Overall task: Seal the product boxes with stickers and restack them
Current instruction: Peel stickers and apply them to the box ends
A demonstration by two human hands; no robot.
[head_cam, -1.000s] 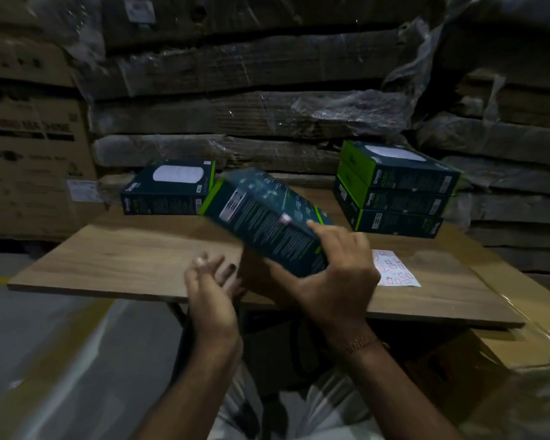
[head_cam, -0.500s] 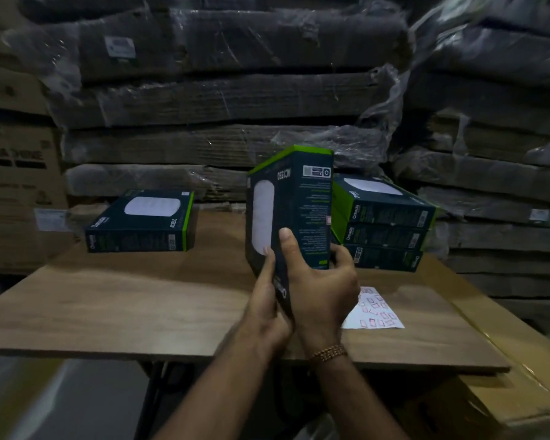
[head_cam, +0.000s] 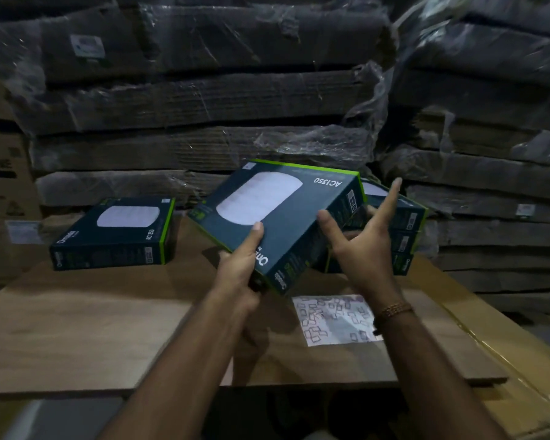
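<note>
A dark teal product box [head_cam: 286, 217] with green edges and a white oval on its face hangs tilted above the wooden table [head_cam: 77, 328]. My left hand [head_cam: 240, 268] grips its near left corner, thumb on top. My right hand [head_cam: 362, 242] is spread beside its right edge; the thumb touches the box, the fingers are straight. A sticker sheet [head_cam: 334, 319] lies on the table below the box. A stack of like boxes [head_cam: 407, 236] stands behind my right hand, partly hidden. One more box [head_cam: 115, 236] lies flat at the table's back left.
Plastic-wrapped flattened cardboard [head_cam: 204, 106] is piled high behind the table. Brown cartons [head_cam: 0, 185] stand at the left. A large taped carton [head_cam: 505, 360] lies under the table's right end. The floor shows at the lower left.
The box has gone from standing upright on end to lying tilted, face up. My right hand has let go of it and spread open; my left hand has kept its grip.
</note>
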